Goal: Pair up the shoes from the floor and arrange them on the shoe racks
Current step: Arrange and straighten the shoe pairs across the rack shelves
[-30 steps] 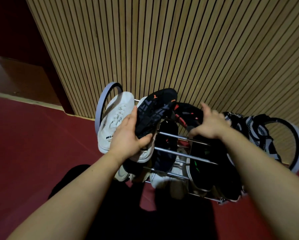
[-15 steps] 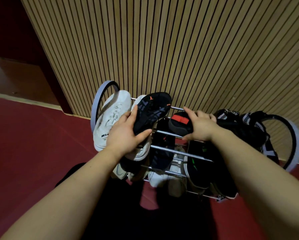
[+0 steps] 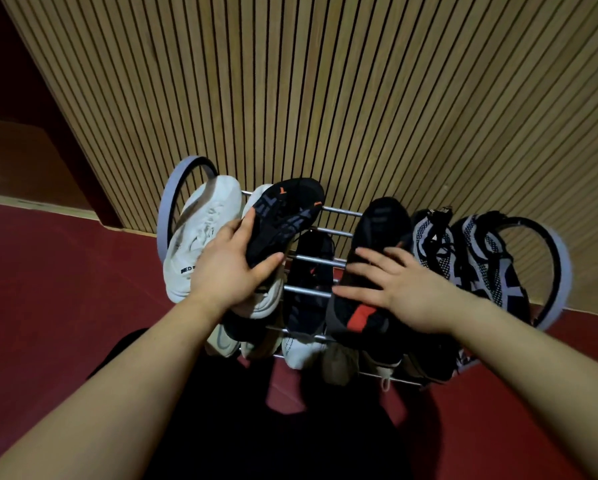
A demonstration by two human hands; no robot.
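Note:
A metal shoe rack (image 3: pixel 325 262) with round end hoops stands against the slatted wall. My left hand (image 3: pixel 230 268) grips a black shoe with orange marks (image 3: pixel 285 216), holding it above the top bars, next to a white sneaker (image 3: pixel 200 233). My right hand (image 3: pixel 399 285) lies flat, fingers spread, on a second black shoe with a red patch (image 3: pixel 370 244) that rests on the top bars. To its right sit two black-and-white knit shoes (image 3: pixel 477 254). More shoes fill the lower tier.
The wooden slatted wall (image 3: pixel 325 98) rises right behind the rack. Red floor (image 3: pixel 48 289) spreads to the left and right of it. A grey hoop (image 3: pixel 550 271) ends the rack on the right. My dark-clothed legs are below the rack's front.
My right hand has set the red-patched black shoe down on the top bars, toe to the wall, and now lies flat on it. The left hand keeps its hold on the other black shoe.

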